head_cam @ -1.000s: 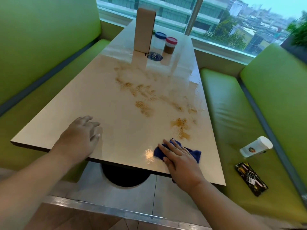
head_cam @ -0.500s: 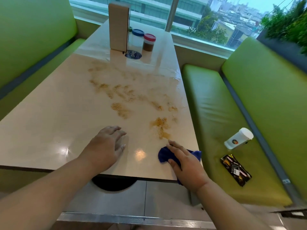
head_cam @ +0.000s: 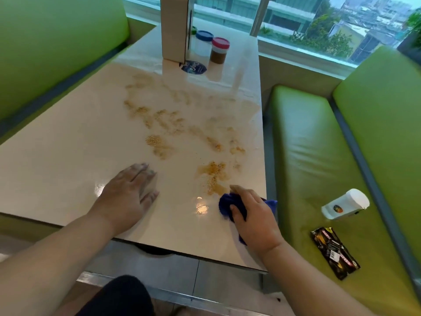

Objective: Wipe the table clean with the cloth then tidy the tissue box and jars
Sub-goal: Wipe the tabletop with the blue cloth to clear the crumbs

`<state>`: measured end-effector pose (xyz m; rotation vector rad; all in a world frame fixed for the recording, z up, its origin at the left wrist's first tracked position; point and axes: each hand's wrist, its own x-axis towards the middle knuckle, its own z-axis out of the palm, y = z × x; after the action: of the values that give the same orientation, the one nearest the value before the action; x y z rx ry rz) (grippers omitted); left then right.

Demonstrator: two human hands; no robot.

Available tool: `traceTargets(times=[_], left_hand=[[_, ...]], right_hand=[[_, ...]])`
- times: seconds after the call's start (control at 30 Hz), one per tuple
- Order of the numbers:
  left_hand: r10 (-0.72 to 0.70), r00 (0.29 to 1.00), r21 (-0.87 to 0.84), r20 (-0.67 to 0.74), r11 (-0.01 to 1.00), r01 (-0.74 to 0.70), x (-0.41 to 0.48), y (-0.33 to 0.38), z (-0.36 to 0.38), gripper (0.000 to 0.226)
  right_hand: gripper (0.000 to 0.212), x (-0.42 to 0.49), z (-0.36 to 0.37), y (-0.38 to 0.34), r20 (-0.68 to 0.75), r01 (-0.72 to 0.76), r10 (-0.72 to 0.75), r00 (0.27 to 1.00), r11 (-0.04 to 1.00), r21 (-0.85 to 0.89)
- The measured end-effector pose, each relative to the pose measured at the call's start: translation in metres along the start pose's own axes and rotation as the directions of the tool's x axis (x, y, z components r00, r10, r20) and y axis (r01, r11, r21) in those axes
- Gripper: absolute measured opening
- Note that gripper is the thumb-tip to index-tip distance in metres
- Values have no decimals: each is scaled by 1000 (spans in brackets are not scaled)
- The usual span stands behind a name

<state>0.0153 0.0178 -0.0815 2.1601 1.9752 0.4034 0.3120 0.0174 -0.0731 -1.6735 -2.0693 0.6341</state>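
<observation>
Left hand (head_cam: 124, 199) has slid in from the near-left edge toward the middle of the table (head_cam: 57, 156) since a second ago, and it's lying flat with the fingers straight and slightly spread, holding nothing. Right hand (head_cam: 255, 215) is still by the near-right corner but now bunches the blue cloth (head_cam: 227, 202) instead of lying flat on it: thumb tucked into the wad, fingers curled over the top, cloth poking out ahead of the knuckles and out the right side. Just past those fingertips is the nearest patch of brownish spill (head_cam: 214, 174), with more smears trailing up the middle. Off to the right, a white bottle (head_cam: 345, 204) and a black packet (head_cam: 335, 255) lie on the green bench (head_cam: 307, 144). Way at the far end the tissue box (head_cam: 174, 28) stands upright, with the blue-lidded jar (head_cam: 203, 43) and red-lidded jar (head_cam: 219, 50) just beside it.
</observation>
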Motion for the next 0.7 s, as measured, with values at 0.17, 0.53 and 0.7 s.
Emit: traceTargets(times=[0.17,0.53,0.7], left_hand=[[9,1000,3,-26,1000,-9,0,-1,0,75],[15,999,5,-45,1000,-14,-1,-3,3,70],[30,998,7,-57,1000,-29,-1,-2,2,69]], right_hand=[[32,10,-3,12,-69,75,-78,995,996,-56],[37,12,-1,1,-40,76,-82,996,988,-133],[39,5,2,-3,145,237,-225,964,969,-67]])
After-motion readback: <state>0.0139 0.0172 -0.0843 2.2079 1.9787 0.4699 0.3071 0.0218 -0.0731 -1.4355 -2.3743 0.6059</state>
